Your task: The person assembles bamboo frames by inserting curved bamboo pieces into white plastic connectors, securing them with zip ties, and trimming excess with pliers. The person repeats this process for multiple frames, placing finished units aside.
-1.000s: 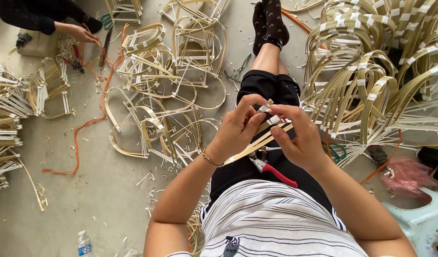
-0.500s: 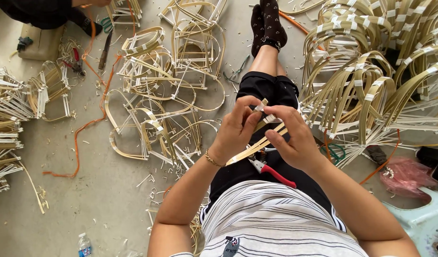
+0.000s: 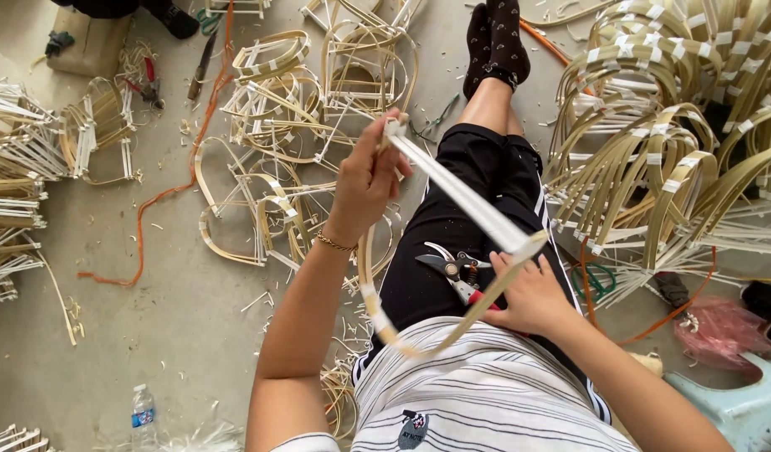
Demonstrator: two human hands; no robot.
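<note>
Head view: concrete floor (image 3: 176, 335) littered with bent bamboo frames (image 3: 277, 92) and shavings

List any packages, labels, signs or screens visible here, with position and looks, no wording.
Water bottle: standing on the floor at lower left, small clear plastic with a blue label band.
Shirt logo: on the person's striped shirt at the bottom edge, small dark emblem.
Pink plastic bag: crumpled on the floor at right, beside a pale blue stool.
No signs or screens.
</note>
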